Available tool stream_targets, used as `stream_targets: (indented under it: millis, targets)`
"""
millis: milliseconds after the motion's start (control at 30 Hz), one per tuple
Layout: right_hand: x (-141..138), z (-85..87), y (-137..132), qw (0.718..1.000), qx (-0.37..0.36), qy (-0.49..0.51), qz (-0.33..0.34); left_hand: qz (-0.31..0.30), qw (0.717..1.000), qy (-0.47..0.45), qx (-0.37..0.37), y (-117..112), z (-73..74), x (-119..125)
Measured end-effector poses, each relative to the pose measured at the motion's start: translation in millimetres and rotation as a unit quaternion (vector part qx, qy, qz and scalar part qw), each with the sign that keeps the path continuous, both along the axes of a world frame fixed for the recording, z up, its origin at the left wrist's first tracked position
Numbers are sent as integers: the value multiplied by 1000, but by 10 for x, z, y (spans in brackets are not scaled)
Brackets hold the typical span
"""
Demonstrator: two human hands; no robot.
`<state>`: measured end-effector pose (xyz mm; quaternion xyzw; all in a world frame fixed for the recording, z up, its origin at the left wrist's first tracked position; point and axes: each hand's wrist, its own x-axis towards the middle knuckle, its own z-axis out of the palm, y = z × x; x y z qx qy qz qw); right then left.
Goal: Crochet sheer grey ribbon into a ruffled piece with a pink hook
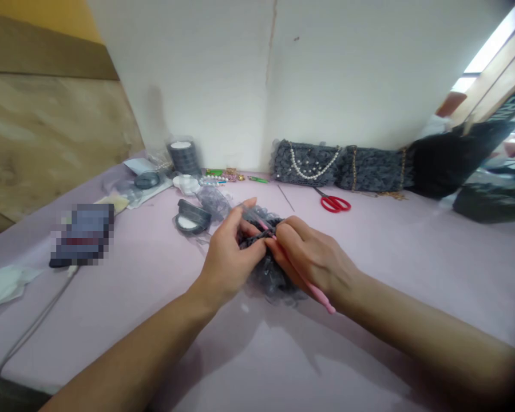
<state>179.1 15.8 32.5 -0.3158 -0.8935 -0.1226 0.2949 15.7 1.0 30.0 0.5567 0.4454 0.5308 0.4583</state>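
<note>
Right hand (315, 257): clenched on my pink crochet hook (321, 300), held short for control
Left hand (227, 257): grasping grey mesh fabric (268, 280), pinched close to the hook for steady work

Pink crochet hook (321, 300): tip hidden inside grey ruffled crochet work (268, 280), behind fingers of right hand (313, 257). Middle of work covered by right hand and left hand (229, 252); how yarn meets hook cannot be seen. Left forearm (129, 360) cut off by bottom edge; right forearm (429, 326) cut off by right edge, darkened there. Far left of hands, pixelated block (83, 234) blurred, kind unreadable. Beyond hands, tiny coloured beads (223, 176) too small to tell. Far right of hands, dark fabric heap (493, 200) cut off by right edge.
</note>
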Motion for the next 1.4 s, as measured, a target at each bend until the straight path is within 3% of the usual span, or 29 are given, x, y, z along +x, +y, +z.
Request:
stream_targets:
  millis: [100, 167, 300, 400, 500, 633, 867, 933, 1067, 1300, 1400]
  targets:
    - [14, -114, 113, 998, 44, 33, 19, -38, 981, -147, -117, 51, -13, -1]
    - [47, -150, 173, 995, 54, 57, 66, -81, 963, -188, -175, 85, 5, -50]
    - [127, -94, 209, 979, 31, 77, 189, -203, 933, -182, -237, 136, 60, -197]
    - [175, 42, 183, 972, -64, 67, 217, -252, 925, -162, -232, 161, 83, -285]
    - [216, 190, 146, 961, -169, 53, 212, -225, 943, -138, -204, 182, 94, -344]
    - [276, 324, 117, 954, -245, 28, 173, -193, 963, -87, -168, 209, 109, -397]
    - [325, 381, 153, 903, -390, 85, 158, -212, 960, -85, -162, 229, 99, -405]
    - [284, 343, 144, 895, -402, 116, 157, -230, 954, -98, -168, 209, 71, -365]
    - [139, 212, 96, 906, -362, 190, 114, -256, 943, -116, -176, 160, 16, -274]
    - [85, 179, 104, 892, -378, 243, 55, -188, 977, -48, -83, 170, 78, -308]
    - [91, 193, 87, 893, -379, 237, 50, -187, 976, -67, -87, 167, 102, -301]
